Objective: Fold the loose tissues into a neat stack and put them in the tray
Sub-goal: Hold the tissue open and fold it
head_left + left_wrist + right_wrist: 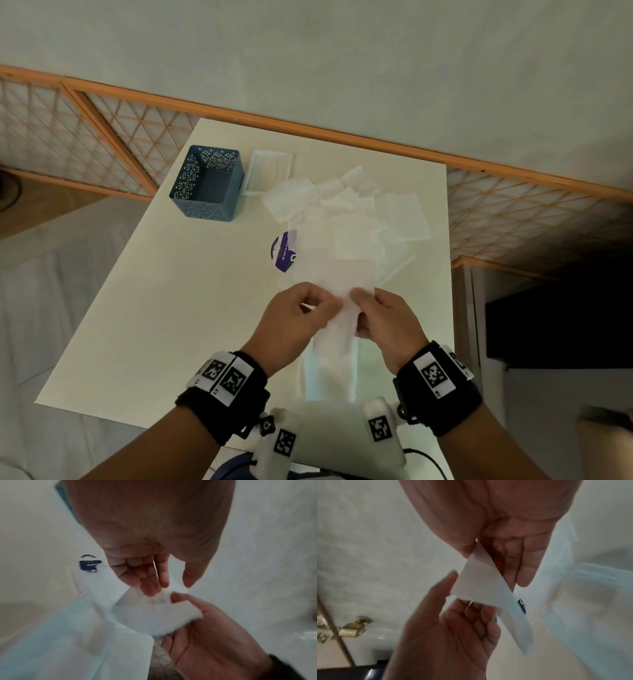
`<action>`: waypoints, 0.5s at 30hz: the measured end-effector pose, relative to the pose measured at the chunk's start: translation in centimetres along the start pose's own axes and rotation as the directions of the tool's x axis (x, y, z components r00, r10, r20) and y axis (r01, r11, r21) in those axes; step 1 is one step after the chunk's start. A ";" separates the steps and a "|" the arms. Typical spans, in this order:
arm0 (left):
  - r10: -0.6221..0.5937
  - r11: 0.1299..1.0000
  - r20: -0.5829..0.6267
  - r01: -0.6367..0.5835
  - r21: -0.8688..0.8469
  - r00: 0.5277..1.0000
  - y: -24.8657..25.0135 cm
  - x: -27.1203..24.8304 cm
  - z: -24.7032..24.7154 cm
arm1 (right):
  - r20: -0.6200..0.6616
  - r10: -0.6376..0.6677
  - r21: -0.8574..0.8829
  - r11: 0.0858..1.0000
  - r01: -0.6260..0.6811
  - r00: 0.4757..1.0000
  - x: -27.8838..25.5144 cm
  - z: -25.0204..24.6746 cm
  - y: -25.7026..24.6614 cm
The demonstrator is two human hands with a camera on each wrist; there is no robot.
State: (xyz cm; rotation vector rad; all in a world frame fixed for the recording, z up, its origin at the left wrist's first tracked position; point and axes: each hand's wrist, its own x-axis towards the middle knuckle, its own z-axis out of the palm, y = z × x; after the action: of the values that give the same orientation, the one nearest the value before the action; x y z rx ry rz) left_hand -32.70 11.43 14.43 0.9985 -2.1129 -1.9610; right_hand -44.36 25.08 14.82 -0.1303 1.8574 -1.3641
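Dim, soft indoor light w/ faint shadows; head view bends at edges, both wrist views prob motion-blurred

The thin white paper tissue (477, 582) shows a fine embossed, matt weave (clearest from the right wrist). The perforated blue metal-looking tray (207, 183) sits on a smooth, matt cream table (171, 308).

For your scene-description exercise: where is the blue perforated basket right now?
In the head view the blue basket stands at the table's far left, touching the white tray on its right, left of the loose tissues.
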 end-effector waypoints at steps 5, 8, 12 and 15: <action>-0.186 0.983 -0.108 0.185 -0.018 0.977 -3.1 0.3 -0.6 | 0.008 0.102 0.098 0.990 -0.103 0.995 0.2 -0.4 2.7; -0.213 0.976 -0.020 0.212 -0.054 0.977 -3.7 0.0 -0.4 | 0.016 0.123 0.057 0.991 -0.123 0.992 0.1 -0.2 4.1; -0.262 0.965 -0.030 0.262 -0.007 0.965 -5.5 0.0 -0.2 | -0.036 0.029 -0.235 0.971 -0.036 0.999 0.1 -0.4 5.7; -0.287 0.955 -0.044 0.289 0.066 0.957 -6.9 0.0 0.1 | -0.045 0.019 -0.368 0.929 -0.034 0.999 0.3 -0.7 7.2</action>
State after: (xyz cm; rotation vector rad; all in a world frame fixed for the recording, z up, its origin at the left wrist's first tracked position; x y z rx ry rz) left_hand -30.07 11.78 8.03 1.4152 -2.1361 -1.9814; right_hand -42.41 28.43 8.75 -0.2697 2.1271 -0.9907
